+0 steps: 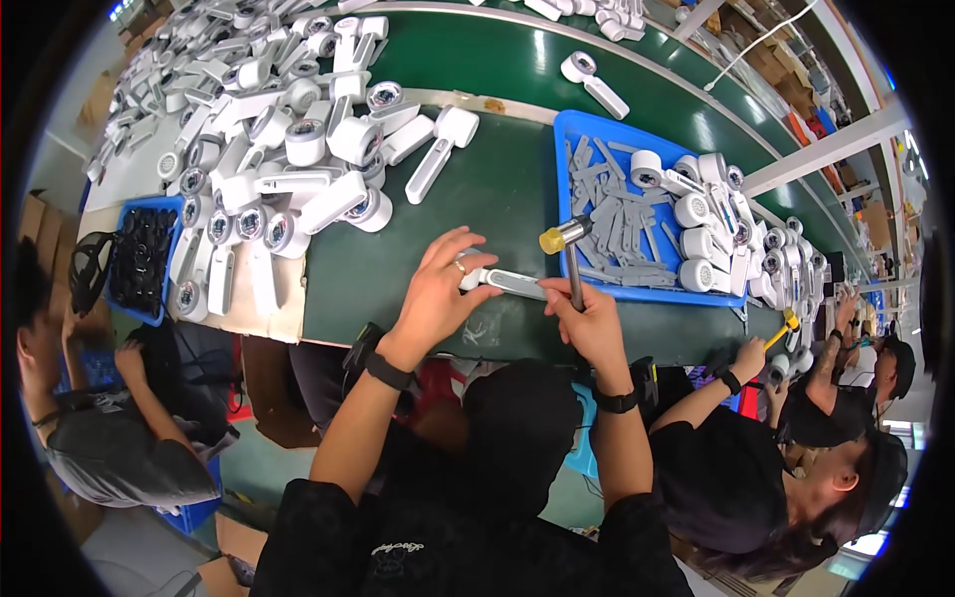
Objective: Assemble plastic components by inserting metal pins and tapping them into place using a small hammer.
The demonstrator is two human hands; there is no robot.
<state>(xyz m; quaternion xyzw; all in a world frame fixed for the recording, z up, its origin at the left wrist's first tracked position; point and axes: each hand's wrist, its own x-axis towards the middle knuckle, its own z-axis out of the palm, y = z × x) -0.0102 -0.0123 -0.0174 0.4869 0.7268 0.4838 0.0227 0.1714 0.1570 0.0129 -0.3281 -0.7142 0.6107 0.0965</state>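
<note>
A white handheld fan point(516, 284) lies flat on the green worktop in front of me, with a grey strip along its handle. My left hand point(435, 289) is closed round the fan's head, mostly hiding it. In my right hand point(589, 323) is a small hammer point(565, 237) with a yellow-tipped metal head, held upright. Thumb and fingertips of that hand also touch the handle's far end. Just beyond it stands a blue tray point(652, 293) of loose grey strips point(619, 214), with several white fans heaped along its right side.
A large heap of white fans point(298, 149) covers the worktop at left. Beside it sits a blue bin point(169, 214) of black parts. One fan point(594, 85) lies on the green conveyor point(458, 50) behind. People work at both sides; one at right holds a yellow hammer point(782, 327).
</note>
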